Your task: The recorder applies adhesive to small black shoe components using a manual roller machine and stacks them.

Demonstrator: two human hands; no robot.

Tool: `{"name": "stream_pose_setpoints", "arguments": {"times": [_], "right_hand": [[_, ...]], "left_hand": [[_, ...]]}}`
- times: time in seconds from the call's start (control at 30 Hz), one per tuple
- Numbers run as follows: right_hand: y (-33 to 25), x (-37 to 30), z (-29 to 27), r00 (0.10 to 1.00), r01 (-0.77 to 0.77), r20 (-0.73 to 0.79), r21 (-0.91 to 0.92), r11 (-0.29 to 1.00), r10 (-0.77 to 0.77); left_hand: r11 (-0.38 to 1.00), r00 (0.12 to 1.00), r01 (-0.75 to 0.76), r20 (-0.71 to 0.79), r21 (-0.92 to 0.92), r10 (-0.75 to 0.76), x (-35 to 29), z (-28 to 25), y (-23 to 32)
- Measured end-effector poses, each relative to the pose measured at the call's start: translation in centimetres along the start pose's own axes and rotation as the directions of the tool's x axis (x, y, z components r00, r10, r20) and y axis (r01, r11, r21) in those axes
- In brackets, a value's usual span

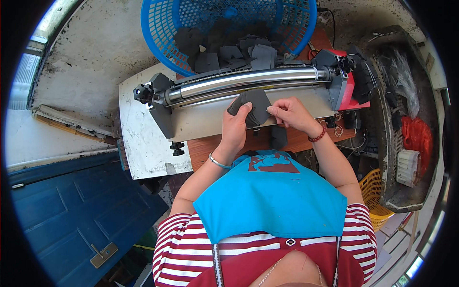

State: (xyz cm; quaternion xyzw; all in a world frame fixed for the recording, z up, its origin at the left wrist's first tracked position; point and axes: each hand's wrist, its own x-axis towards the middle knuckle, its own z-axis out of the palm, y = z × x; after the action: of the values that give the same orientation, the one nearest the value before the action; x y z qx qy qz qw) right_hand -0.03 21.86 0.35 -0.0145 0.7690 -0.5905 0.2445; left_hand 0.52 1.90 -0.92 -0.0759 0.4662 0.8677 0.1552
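Observation:
My left hand (pixel 235 128) is closed around a stack of thin dark grey pieces (pixel 259 106), thumb on top and the pieces slightly fanned. At the stack's right edge, my right hand (pixel 292 114) pinches with thumb and forefinger, apparently on the rim of a piece; the exact contact is small. Both hands are in front of a roller machine with a shiny metal roller (pixel 248 82), over its flat metal plate (pixel 201 119). Another dark grey piece (pixel 278 137) lies below the stack, near the front of the brown wooden table (pixel 215 150).
Behind the machine, a blue plastic basket (pixel 149 33) holds many loose dark pieces (pixel 232 51). Black knobs (pixel 177 149) stick out at the machine's ends. A white board (pixel 143 138) lies at left, a yellow basket (pixel 380 215) stands at lower right, and a blue door (pixel 71 205) is at lower left.

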Motion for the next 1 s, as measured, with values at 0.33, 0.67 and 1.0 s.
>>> {"name": "stream_pose_setpoints", "arguments": {"times": [0.33,0.67,1.0], "right_hand": [[0.2,0.3,-0.3,1.000,0.000,0.004,-0.030,1.000,0.000],[0.2,2.0,-1.0,0.991,-0.061,-0.132,-0.393,0.917,0.010],[-0.6,1.0,0.4,1.000,0.012,0.028,-0.010,1.000,-0.011]], "left_hand": [[0.994,0.998,-0.058,-0.031,0.096,0.061,-0.2,-0.7,0.3],[0.993,0.992,-0.103,-0.062,0.053,0.106,-0.7,-1.7,1.4],[0.985,0.982,-0.164,-0.080,0.060,0.168,-0.2,-1.9,0.2]]}}
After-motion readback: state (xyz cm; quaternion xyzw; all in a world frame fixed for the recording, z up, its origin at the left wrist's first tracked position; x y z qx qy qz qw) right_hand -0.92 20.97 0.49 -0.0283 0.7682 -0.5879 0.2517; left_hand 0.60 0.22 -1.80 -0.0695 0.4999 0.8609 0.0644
